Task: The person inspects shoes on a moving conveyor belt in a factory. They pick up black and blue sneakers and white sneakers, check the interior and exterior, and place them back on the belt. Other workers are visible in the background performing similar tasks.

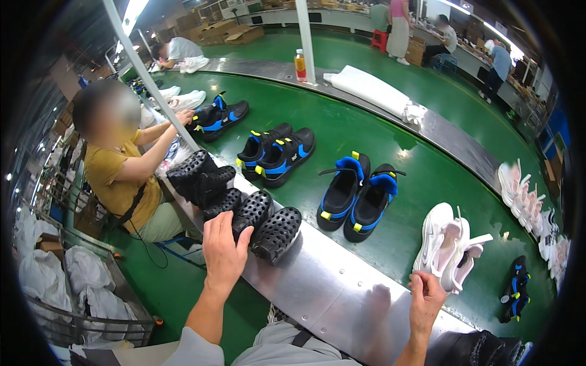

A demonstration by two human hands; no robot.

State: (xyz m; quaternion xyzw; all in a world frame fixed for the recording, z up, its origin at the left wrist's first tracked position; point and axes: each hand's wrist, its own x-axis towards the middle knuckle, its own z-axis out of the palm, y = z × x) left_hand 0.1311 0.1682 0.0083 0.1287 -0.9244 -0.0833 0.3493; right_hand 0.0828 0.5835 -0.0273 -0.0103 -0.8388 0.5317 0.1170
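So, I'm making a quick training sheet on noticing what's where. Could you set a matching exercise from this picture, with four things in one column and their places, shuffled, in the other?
Things
1. left hand
2. right hand
3. bottle
4. white roll

Places
A. lying along the metal ledge
B. by the white shoes
C. standing upright beside a white post
D. at the black perforated pieces

Right pairs: 1-D, 2-B, 3-C, 4-A
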